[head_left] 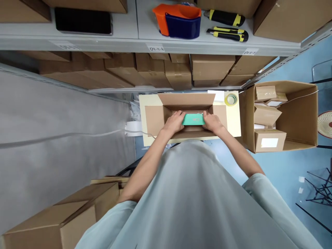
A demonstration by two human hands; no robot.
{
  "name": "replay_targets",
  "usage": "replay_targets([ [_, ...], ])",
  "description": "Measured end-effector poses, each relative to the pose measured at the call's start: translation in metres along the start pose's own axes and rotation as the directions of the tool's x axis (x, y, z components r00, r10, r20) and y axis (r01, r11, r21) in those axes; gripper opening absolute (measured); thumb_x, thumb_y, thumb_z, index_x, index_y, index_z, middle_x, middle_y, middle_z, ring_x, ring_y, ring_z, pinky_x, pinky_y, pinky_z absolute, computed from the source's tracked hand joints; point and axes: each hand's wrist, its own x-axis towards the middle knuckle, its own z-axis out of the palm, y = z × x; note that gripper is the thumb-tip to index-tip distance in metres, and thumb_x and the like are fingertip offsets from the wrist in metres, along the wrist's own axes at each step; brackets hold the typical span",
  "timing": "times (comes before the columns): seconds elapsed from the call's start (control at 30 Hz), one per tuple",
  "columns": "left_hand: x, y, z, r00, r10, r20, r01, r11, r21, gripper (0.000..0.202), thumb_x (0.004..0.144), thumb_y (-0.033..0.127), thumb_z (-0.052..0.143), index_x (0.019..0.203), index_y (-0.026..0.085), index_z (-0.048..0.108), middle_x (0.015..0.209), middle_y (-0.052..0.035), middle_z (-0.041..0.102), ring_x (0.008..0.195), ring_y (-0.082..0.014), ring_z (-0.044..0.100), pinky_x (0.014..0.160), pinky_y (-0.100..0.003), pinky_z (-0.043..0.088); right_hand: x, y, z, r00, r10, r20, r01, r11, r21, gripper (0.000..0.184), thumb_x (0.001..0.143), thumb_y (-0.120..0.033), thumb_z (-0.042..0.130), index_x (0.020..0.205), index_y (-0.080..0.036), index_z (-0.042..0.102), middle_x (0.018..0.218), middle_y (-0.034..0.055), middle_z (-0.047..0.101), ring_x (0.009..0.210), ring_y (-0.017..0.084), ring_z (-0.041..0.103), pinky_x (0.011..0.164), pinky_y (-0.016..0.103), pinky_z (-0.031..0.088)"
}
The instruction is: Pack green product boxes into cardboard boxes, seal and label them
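A small green box (pixel 193 119) with faint print on its face is held at both ends, over the inside of an open cardboard carton (pixel 187 99). At its left end my left hand (pixel 176 121) grips it, fingers curled over the edge. My right hand (pixel 211 122) clasps the opposite end the same way. The carton's flaps are folded outward, and it stands on a pale yellow tabletop (pixel 234 119). Whether the green box touches the carton's floor cannot be made out.
A roll of tape (pixel 230 99) lies right of the carton. Farther right, a large open carton (pixel 301 117) holds several small boxes. The shelf (pixel 129 26) ahead bears a phone (pixel 83 21), an orange and blue tape dispenser (pixel 180 21) and utility knives (pixel 228 34). A cable crosses at left.
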Motion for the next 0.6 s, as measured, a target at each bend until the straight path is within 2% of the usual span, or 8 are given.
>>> replay_targets([
  [0.2,0.025,0.008,0.01,0.995,-0.059,0.079,0.054,0.997,0.06,0.07,0.074,-0.005,0.071,0.141,0.015,0.064,0.155,-0.0265,0.06,0.149,-0.0472,0.054,0.121,-0.062,0.055,0.035,-0.003,0.016,0.995,-0.097,0.04,0.1,0.991,-0.089,0.06,0.092,-0.019,0.084,0.145,-0.005,0.06,0.135,0.0362,0.075,0.122,0.04,0.076,0.1,0.044,0.056],
  [0.33,0.028,0.007,0.006,0.995,-0.064,0.078,0.058,0.995,0.078,0.062,0.086,0.001,0.067,0.147,0.013,0.062,0.154,-0.0278,0.06,0.148,-0.0459,0.055,0.118,-0.06,0.056,0.045,-0.003,0.022,0.995,-0.092,0.041,0.096,0.99,-0.104,0.052,0.096,-0.015,0.076,0.144,-0.004,0.061,0.136,0.0362,0.074,0.124,0.04,0.074,0.1,0.046,0.055],
  [0.47,0.006,-0.01,-0.015,0.995,-0.062,-0.081,0.058,0.997,-0.041,0.06,0.093,0.013,0.072,0.153,0.017,0.062,0.16,-0.022,0.058,0.152,-0.0434,0.053,0.127,-0.057,0.05,0.034,0.009,0.018,0.983,-0.18,-0.03,0.172,0.97,-0.17,0.047,0.099,-0.02,0.073,0.142,-0.003,0.065,0.14,0.0324,0.072,0.13,0.041,0.064,0.108,0.049,0.052],
  [0.53,-0.017,-0.023,-0.027,0.98,-0.054,-0.193,0.03,0.992,-0.126,0.059,0.096,0.018,0.073,0.153,0.019,0.062,0.159,-0.0182,0.061,0.152,-0.0408,0.054,0.133,-0.054,0.043,0.019,0.022,0.015,0.964,-0.24,-0.117,0.223,0.965,-0.141,0.041,0.104,-0.027,0.069,0.139,-0.005,0.068,0.14,0.0295,0.071,0.133,0.041,0.06,0.114,0.051,0.049],
  [0.6,-0.044,-0.034,-0.035,0.948,-0.065,-0.313,-0.003,0.977,-0.211,0.057,0.097,0.022,0.074,0.153,0.021,0.062,0.158,-0.0143,0.063,0.154,-0.0382,0.053,0.138,-0.052,0.037,-0.002,0.038,0.016,0.938,-0.236,-0.253,0.231,0.972,-0.047,0.04,0.11,-0.034,0.062,0.14,-0.008,0.069,0.144,0.0264,0.069,0.136,0.04,0.058,0.118,0.052,0.048],
])
